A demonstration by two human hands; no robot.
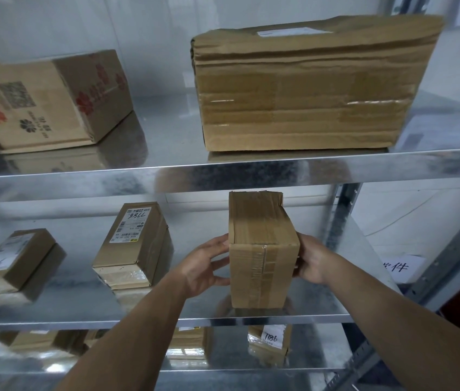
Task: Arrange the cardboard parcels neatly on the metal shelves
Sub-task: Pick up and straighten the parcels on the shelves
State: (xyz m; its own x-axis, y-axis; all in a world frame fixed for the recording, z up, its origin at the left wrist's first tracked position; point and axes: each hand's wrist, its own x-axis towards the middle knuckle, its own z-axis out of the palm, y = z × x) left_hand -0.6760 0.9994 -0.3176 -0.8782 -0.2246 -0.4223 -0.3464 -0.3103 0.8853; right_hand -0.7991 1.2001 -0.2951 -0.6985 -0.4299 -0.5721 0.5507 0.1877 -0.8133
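Left hand (205,265) and right hand (312,261) clasp the tall brown taped cardboard parcel (262,258); the skewed labelled brown box (135,244) left of it likely needs straightening.

Cool, even, diffuse light, moderately bright. Sheen and pale reflections on middle shelf (82,303), strongest lower left. Labelled parcel (127,238) lit on top, right face in shade. Upright parcel (262,258) at centre sharp; printed box (39,103) upper left smeared with blur. Shelf edges bow toward frame corners
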